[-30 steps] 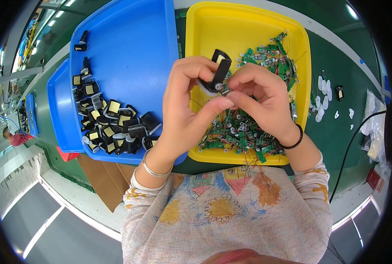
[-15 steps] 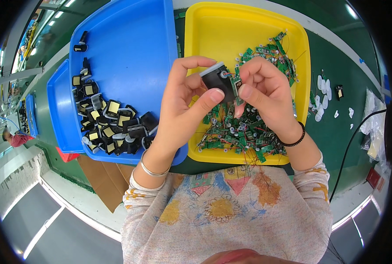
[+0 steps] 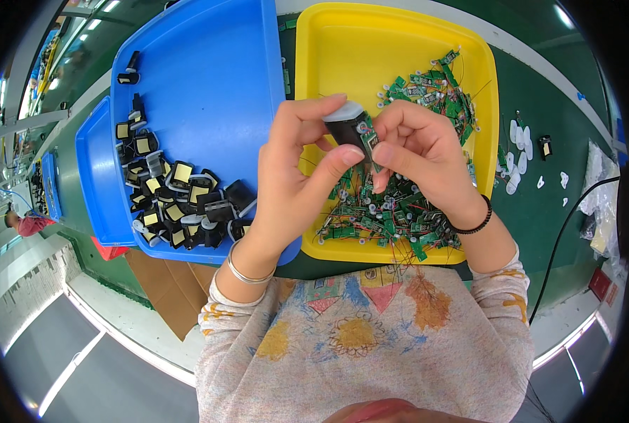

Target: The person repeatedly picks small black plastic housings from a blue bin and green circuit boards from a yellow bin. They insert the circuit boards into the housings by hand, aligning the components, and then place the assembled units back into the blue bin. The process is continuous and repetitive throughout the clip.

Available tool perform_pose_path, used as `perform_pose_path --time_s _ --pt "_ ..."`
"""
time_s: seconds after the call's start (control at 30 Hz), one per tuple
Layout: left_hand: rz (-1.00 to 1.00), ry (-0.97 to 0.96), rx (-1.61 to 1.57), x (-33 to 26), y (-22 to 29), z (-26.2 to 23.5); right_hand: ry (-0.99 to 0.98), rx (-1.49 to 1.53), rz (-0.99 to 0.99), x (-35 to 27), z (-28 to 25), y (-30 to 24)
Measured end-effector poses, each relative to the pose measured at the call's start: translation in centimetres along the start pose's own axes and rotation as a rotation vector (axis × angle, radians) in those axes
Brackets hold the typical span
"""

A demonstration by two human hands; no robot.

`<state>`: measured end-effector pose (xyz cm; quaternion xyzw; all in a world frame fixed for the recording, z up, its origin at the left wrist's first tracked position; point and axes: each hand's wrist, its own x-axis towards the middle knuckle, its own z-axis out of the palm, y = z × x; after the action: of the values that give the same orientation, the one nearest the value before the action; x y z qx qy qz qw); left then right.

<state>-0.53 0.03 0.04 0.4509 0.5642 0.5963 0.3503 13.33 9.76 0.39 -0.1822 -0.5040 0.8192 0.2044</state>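
Observation:
My left hand [image 3: 297, 169] grips a small black plastic housing [image 3: 346, 130] with a pale end, held above the yellow tray [image 3: 328, 49]. My right hand [image 3: 417, 158] pinches a small green circuit board [image 3: 369, 144] against the side of that housing. Both hands meet over the near left part of the yellow tray. Below them lies a heap of green circuit boards with thin wires [image 3: 392, 211]. A pile of black housings with yellow faces [image 3: 173, 201] lies in the blue tray [image 3: 209, 77] to my left.
A second blue tray [image 3: 96, 183] sits further left on the green table [image 3: 547, 204]. Several small white parts [image 3: 515, 151] and a black piece [image 3: 544, 146] lie right of the yellow tray. A black cable [image 3: 561, 233] runs along the right. Brown cardboard [image 3: 163, 282] lies below the table edge.
The black housing has been turned from upright to lying sideways between my hands, and my right hand now presses the green board onto it. Both hands stay over the yellow tray.

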Motion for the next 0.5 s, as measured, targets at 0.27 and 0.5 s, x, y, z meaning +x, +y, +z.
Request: perform_pose_path --time_s 0.27,0.5 --pt "0.067 -0.112 0.198 -0.04 -0.01 -0.44 0.002 0.052 0.063 -0.24 0.19 -0.23" --pt "0.183 -0.05 0.119 0.3 0.33 0.11 0.171 -0.91 -0.574 -0.26 0.66 0.29"
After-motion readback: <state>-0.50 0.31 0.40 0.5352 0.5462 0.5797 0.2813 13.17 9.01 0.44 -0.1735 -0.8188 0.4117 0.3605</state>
